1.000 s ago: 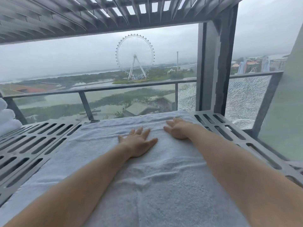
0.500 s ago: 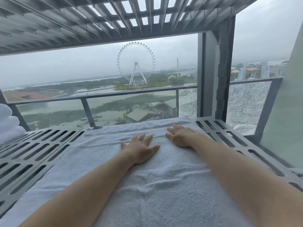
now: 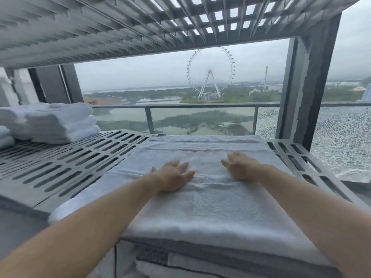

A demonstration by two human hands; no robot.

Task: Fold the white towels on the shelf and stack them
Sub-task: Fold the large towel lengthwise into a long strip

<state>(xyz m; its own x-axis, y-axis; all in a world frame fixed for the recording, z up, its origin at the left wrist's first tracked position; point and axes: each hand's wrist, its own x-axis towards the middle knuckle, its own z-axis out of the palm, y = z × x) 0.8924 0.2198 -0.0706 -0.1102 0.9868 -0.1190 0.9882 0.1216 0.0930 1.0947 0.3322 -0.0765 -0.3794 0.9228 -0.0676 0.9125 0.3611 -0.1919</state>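
**Head view: two flat hands on a spread white towel**

Both forearms run off the bottom of the frame, and the palms are hidden against the cloth. The left hand's (image 3: 172, 176) fingertips are smeared by blur, so their exact spread is hard to judge. Well to the left of those fingers, a stack of folded towels (image 3: 58, 123) is cut off by the frame's edge. Beneath the shelf's (image 3: 70, 167) front lip lies something pale, too blurred to name.

The left hand lies flat, fingers straight and slightly apart, angled away and rightward. The right hand (image 3: 240, 167) also lies flat, fingers straight and loosely parted, angled leftward; neither grips anything. The towel (image 3: 210, 209) lies under both hands. It stretches beyond the fingertips to the shelf's far edge, and a bare strip shows between the hands.
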